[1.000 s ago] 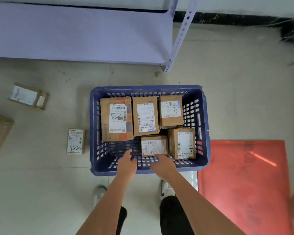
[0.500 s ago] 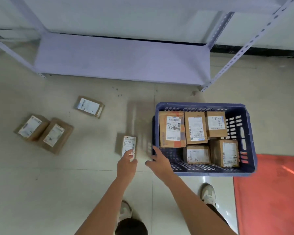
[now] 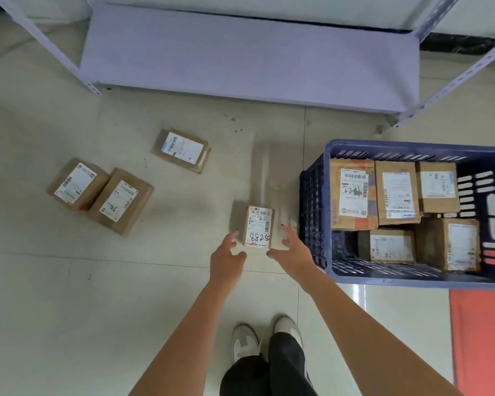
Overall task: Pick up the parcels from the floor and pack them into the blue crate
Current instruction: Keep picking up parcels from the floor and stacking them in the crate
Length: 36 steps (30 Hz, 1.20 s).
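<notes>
While both arms stretch forward and down, the left hand (image 3: pixel 226 260) and right hand (image 3: pixel 293 248) spread wide, empty, flanking a small parcel (image 3: pixel 258 227) upright on the floor, white label handwritten "8825", just left of the blue crate (image 3: pixel 315 195).

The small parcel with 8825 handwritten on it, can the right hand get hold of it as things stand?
Probably yes. The right hand is open just beside the small parcel, nothing lies between them, and the blue crate wall stands off to its right.
</notes>
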Tool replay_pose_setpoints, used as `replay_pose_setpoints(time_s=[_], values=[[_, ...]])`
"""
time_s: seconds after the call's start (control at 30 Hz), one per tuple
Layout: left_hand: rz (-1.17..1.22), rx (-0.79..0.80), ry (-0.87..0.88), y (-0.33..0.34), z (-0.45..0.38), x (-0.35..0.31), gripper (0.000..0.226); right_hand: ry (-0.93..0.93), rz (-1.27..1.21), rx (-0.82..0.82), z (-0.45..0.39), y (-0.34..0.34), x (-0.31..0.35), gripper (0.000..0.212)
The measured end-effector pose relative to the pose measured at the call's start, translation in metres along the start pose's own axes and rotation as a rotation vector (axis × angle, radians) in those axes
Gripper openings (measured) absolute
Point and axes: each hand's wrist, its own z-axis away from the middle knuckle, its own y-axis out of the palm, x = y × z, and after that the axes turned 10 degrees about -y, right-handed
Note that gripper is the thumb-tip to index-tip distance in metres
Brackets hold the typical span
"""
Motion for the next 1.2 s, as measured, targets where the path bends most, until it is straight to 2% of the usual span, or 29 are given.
replay_pose_setpoints(time_s=[0.2,0.33,0.47,0.5,0.57,0.63,0.8,1.03,1.2], values=[[-0.016,0.000,0.027,0.058,-0.084,0.042,0.062,0.057,0.036,0.044,-0.072,0.033,-0.074,0.073],[-0.052,-0.016,0.023,0.090,-0.140,0.066,0.069,0.081,0.032,0.063,-0.122,0.052,-0.113,0.066],[-0.022,-0.034,0.027,0.111,-0.191,0.074,0.062,0.109,0.001,0.044,-0.164,0.065,-0.139,0.091],[0.001,-0.023,0.031,0.116,-0.198,0.074,0.055,0.102,-0.029,0.040,-0.170,0.068,-0.142,0.088],[0.085,0.003,0.026,0.123,-0.200,0.072,0.044,0.076,-0.086,0.015,-0.172,0.072,-0.145,0.067],[0.165,-0.003,0.018,0.125,-0.191,0.073,0.041,0.060,-0.113,-0.024,-0.163,0.074,-0.141,0.054],[0.213,-0.029,0.007,0.101,-0.138,0.071,0.051,0.053,-0.149,-0.069,-0.110,0.073,-0.111,0.048],[0.560,-0.040,-0.041,0.043,-0.041,0.030,0.056,-0.028,-0.212,-0.067,-0.017,0.064,-0.033,0.048],[0.628,-0.029,0.015,-0.002,0.013,-0.008,0.054,-0.068,-0.360,-0.048,0.031,0.041,0.013,0.046]])
